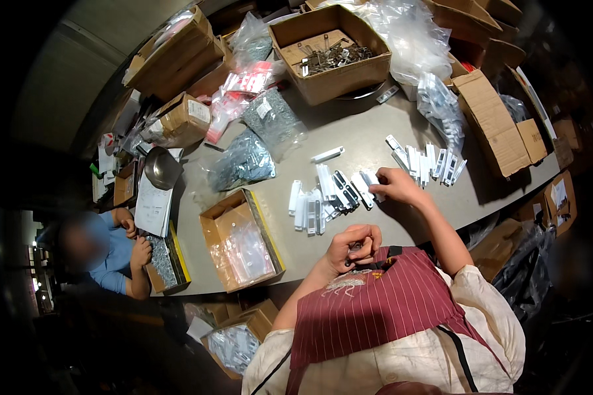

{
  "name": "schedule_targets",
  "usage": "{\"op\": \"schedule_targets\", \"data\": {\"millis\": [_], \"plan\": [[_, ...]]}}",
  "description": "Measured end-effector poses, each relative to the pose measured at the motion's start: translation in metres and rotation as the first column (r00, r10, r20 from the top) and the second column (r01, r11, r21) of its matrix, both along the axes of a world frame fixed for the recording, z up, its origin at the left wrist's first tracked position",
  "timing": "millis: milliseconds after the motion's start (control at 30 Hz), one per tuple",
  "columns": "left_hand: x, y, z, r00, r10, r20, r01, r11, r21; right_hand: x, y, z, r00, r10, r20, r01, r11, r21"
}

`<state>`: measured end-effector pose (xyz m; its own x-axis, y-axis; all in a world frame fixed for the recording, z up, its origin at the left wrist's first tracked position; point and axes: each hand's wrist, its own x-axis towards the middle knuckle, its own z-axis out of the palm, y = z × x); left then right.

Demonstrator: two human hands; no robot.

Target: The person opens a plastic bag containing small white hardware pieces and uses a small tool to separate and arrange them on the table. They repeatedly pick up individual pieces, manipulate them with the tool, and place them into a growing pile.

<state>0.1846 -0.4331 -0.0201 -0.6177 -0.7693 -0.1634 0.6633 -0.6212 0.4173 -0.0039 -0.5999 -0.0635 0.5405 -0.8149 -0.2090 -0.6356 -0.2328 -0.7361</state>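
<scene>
My left hand [354,247] is curled closed in front of my apron at the near table edge. Something small and dark shows between its fingers, too hidden to name. Over the middle of the table my right hand [396,185] reaches out, thumb and fingertips pinched at a narrow white strip-shaped part [364,185] at the right end of a loose pile. Similar white strips [308,212] lie on the pile's left side, and several strips [344,189] in its middle show dark slots. Farther right lies a second group of white strips [423,162]. One single strip [327,155] rests apart, behind the pile.
An open carton of small metal parts [333,56] stands at the back. Left of the pile is a box of clear plastic bags [240,240]. Filled bags [245,158] lie behind it. A co-worker [115,253] sits far left beside a box of metal pieces [163,263].
</scene>
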Motion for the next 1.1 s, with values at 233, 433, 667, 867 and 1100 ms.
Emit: {"op": "schedule_targets", "data": {"millis": [233, 433, 667, 867, 1100], "plan": [[-0.004, -0.01, -0.01, 0.862, 0.297, 0.41, -0.381, 0.914, 0.14, -0.011, 0.018, 0.025, 0.85, -0.239, 0.469, -0.089, 0.813, 0.575], [-0.004, -0.019, -0.019, 0.667, 0.453, 0.591, -0.431, 0.882, -0.189, -0.001, 0.06, 0.074, 0.814, -0.263, 0.517, -0.202, 0.707, 0.678], [-0.006, -0.019, -0.014, 0.437, 0.497, 0.75, -0.334, 0.864, -0.378, 0.007, 0.076, 0.037, 0.78, -0.284, 0.557, -0.222, 0.707, 0.671], [-0.006, -0.009, -0.008, 0.222, 0.74, 0.635, -0.399, 0.663, -0.634, 0.018, 0.09, 0.065, 0.747, -0.281, 0.602, -0.184, 0.783, 0.594], [-0.005, 0.0, 0.005, 0.268, 0.828, 0.492, -0.471, 0.558, -0.683, 0.029, 0.095, 0.063, 0.669, -0.351, 0.655, -0.222, 0.747, 0.627]]}}
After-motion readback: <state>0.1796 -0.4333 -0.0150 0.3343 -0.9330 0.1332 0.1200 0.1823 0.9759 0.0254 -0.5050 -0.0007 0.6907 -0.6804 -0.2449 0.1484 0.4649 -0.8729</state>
